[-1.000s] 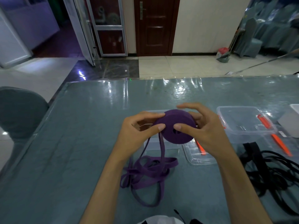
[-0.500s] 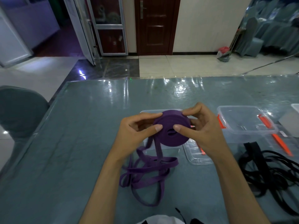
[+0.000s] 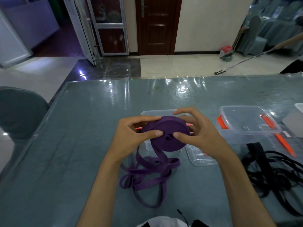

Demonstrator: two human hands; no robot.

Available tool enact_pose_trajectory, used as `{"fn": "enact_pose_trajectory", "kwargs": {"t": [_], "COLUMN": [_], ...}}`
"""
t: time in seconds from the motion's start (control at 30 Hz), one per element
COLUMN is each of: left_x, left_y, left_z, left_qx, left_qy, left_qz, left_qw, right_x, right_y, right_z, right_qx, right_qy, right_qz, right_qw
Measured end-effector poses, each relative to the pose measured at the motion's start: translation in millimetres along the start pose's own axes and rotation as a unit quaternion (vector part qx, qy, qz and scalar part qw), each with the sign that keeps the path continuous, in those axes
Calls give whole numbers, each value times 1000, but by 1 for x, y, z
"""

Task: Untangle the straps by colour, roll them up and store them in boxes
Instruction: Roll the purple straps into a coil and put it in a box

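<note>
A thick roll of purple strap [image 3: 168, 134] is held above the table between both hands. My left hand [image 3: 131, 136] grips its left side, thumb on the front face. My right hand [image 3: 199, 135] grips its right side, thumb by the centre hole. From the roll a loose purple strap [image 3: 147, 174] hangs down into a tangled heap on the table. A clear plastic box [image 3: 146, 145] sits behind the roll, mostly hidden. To the right lies a tangle of black strap [image 3: 272, 171].
A second clear box [image 3: 246, 123] with orange clips stands at the right, a clear lid [image 3: 200, 157] lies near my right wrist, and a white box [image 3: 295, 125] is at the right edge. A grey chair [image 3: 18, 110] stands left of the grey table [image 3: 73, 145].
Both hands have turned the roll slightly and shifted their fingers on it; the roll tilted a little. The loose strap heap stays about where it was.
</note>
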State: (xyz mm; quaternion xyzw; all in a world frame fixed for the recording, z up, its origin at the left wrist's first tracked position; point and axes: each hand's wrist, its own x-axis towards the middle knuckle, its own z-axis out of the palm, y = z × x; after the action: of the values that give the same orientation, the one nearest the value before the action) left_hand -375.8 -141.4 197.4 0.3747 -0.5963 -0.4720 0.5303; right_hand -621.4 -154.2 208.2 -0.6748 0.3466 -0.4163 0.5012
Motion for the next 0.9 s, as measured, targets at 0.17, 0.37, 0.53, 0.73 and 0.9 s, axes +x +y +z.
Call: {"fn": "enact_pose_trajectory", "kwargs": {"t": [0.17, 0.37, 0.53, 0.73, 0.9], "left_x": [-2, 0, 2, -3, -4], "left_y": [-6, -7, -10, -12, -16], "left_z": [8, 7, 2, -8, -1], "left_qx": [23, -22, -35, -52, -20], "left_qy": [14, 27, 41, 2, 31], "left_qz": [-5, 12, -16, -58, -50], "left_qw": [1000, 999, 998, 997, 998], "right_x": [0, -2, 0, 2, 1], "right_y": [-2, -2, -2, 0, 2], "right_z": [2, 8, 12, 12, 11], "right_qx": [-55, -32, -45, -20, 35], "right_qy": [7, 46, 62, 71, 82], "right_qz": [-22, -9, -23, -12, 13], "right_qw": [998, 998, 997, 997, 996]}}
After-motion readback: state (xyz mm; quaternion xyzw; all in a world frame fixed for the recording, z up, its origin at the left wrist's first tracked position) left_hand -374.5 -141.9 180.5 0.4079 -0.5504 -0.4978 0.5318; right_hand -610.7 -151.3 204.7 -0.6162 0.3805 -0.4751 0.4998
